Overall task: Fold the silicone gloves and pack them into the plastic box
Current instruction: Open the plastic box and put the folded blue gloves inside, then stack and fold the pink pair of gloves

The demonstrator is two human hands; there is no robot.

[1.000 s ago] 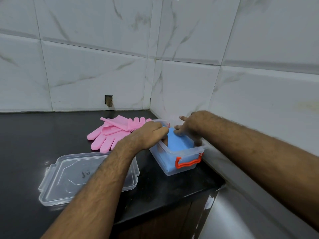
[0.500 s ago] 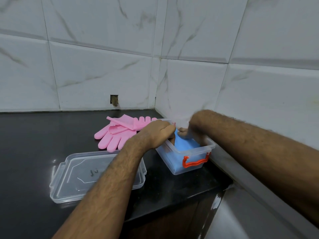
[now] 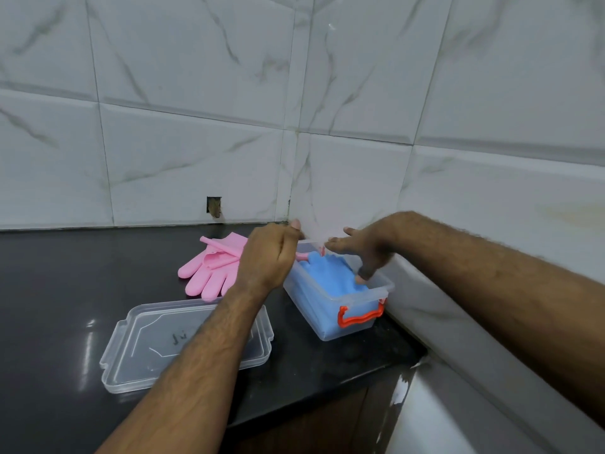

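Step in hand, as judged: seating blue gloves [image 3: 327, 276] flat in box [image 3: 357, 326]. Press corners evenly so the lid [image 3: 144, 348] can close. Right hand [image 3: 366, 253] fingers spread, thumb pressing the blue. Left hand [image 3: 268, 257] loosely curled, holding nothing visible. Pink gloves [image 3: 209, 270] lie unfolded, left of box.

Black counter [image 3: 49, 290]; marble wall tiles [image 3: 183, 93]; hole in tile [image 3: 214, 207].

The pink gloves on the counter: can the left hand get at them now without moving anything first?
Probably yes. The left hand hovers right beside the pink gloves, which lie uncovered on the black counter; nothing stands between them.
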